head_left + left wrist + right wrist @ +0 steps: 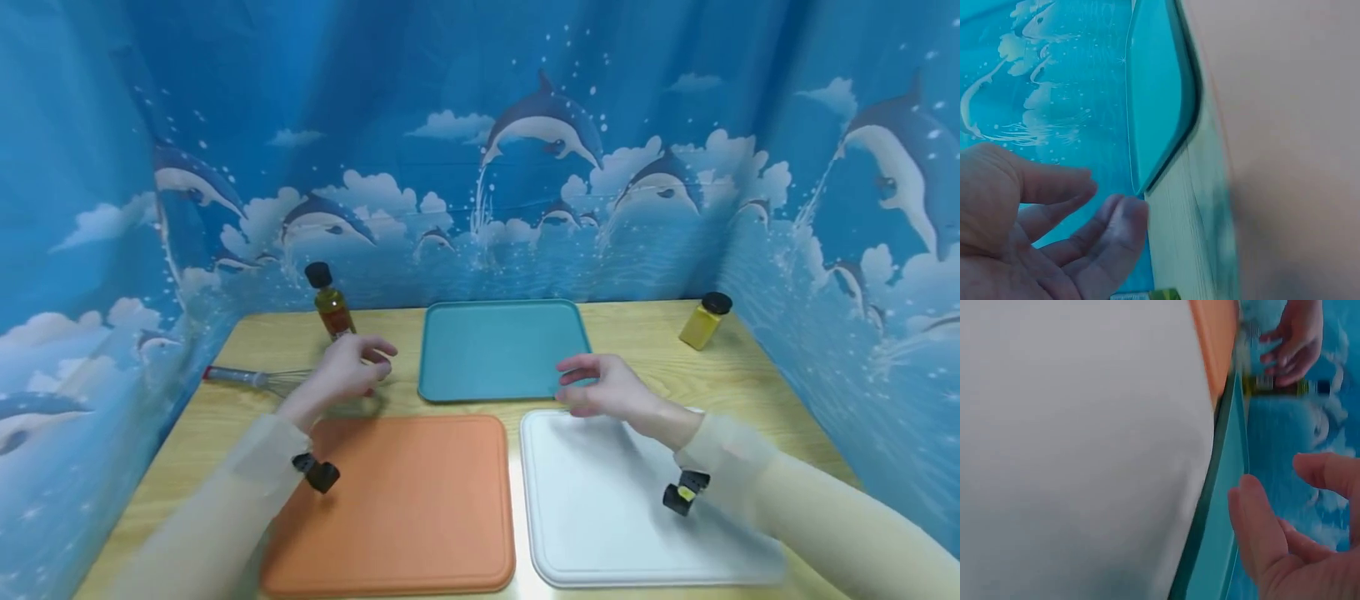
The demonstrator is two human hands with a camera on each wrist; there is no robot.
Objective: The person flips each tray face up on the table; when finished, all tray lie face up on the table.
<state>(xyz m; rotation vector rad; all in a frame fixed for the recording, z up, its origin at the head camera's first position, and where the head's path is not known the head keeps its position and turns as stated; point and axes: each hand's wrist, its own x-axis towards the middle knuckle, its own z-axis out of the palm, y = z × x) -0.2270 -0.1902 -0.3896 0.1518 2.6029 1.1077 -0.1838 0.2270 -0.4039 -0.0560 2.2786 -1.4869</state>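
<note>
My left hand [348,367] hovers left of the teal tray [502,350], its fingers loosely bent and holding nothing. Just behind it stands a dark-capped bottle of yellow-green liquid [334,312], its lower part covered by the hand. The whisk [240,377] lies to the left, with its wire end partly hidden by that hand. Over the teal tray's front right corner is my right hand [603,387], fingers apart with nothing between them. In the right wrist view its thumb and fingers [1257,522] stand apart beside the tray's edge.
An orange board [405,500] lies at front left, partly under the left forearm. The white board [600,500] beside it lies beneath the right forearm. At back right stands a yellow jar with a black lid [702,323]. A dolphin-print curtain [465,125] borders the table behind and at both sides.
</note>
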